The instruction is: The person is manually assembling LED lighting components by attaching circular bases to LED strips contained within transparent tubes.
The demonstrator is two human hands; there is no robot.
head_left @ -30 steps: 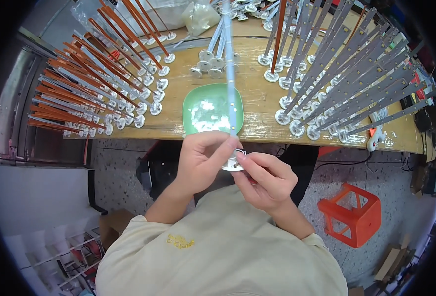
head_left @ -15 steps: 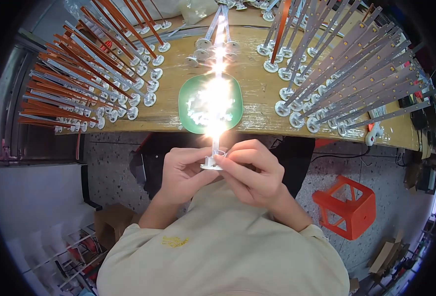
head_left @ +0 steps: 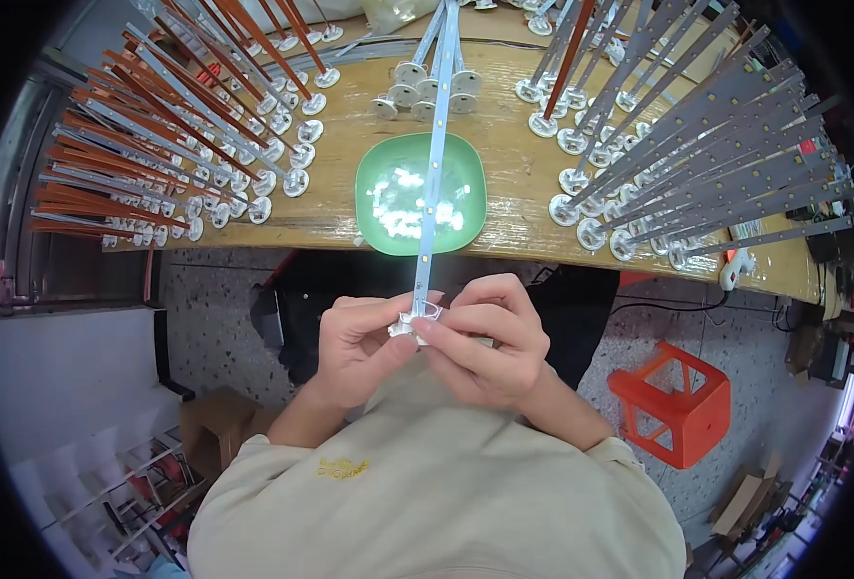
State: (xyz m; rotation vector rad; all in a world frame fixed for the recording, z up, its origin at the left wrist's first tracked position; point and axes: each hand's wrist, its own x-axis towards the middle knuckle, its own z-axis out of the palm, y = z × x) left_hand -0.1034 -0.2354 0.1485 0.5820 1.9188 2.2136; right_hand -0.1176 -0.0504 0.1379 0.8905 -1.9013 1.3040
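At the centre of the frame, the left hand point(head_left: 354, 343) and the right hand point(head_left: 485, 338) pinch a small white plastic end cap point(head_left: 417, 323) on a long thin LED strip point(head_left: 434, 164), above a glossy green dish point(head_left: 374, 217) on the wooden bench point(head_left: 514, 183).

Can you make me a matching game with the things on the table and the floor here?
Things:
1. bowl
2. stool
3. LED strip
4. table

Matches:
a. orange, on the floor
b. wooden, covered with rods
c. green, at the table's near edge
d. long and thin, its lower end held in both hands

Pairs: 1-c, 2-a, 3-d, 4-b
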